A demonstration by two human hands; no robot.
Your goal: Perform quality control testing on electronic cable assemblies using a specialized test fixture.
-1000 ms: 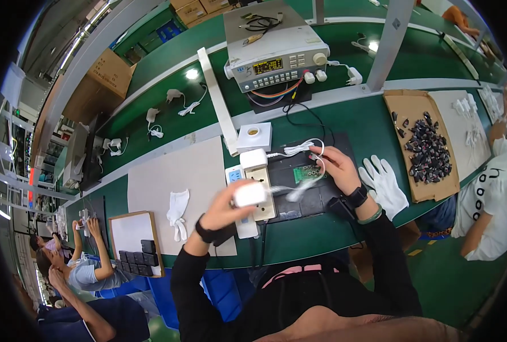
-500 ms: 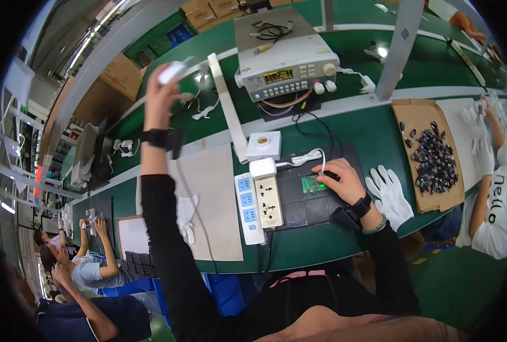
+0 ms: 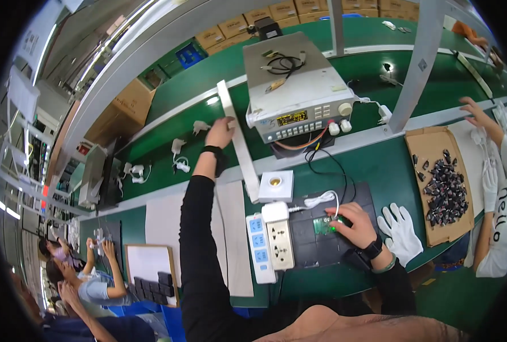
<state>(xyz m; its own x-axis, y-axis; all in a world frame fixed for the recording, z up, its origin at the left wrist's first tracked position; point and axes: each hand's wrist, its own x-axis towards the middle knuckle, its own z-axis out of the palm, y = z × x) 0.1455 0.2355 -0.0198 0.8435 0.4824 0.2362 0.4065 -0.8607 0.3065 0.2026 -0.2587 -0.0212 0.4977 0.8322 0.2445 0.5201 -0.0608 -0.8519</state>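
My left hand [image 3: 220,132] reaches onto the green shelf beside a white strip [image 3: 237,139], fingers bent; whatever they hold is hidden. Close by on the shelf lies a white plug adapter [image 3: 201,126]. My right hand [image 3: 354,224] pinches the edge of a small green circuit board [image 3: 322,225] with a lit green light, over a black mat [image 3: 307,248]. A white cable [image 3: 320,199] runs from a white charger [image 3: 275,212] to the board. That charger sits at the top end of a cream socket strip [image 3: 281,245], beside a white strip with blue sockets [image 3: 258,245].
A grey bench instrument [image 3: 296,85] stands behind the mat. White box [image 3: 276,185] with a round socket is nearby. At right lie a white glove [image 3: 400,235] and a cardboard tray [image 3: 450,231] of small black parts. A shelf post [image 3: 418,65] rises there. Co-workers sit either side.
My left hand has come down and right from a raised place with a white object; that object no longer shows in it. My right hand stays at the board. The view has shifted.
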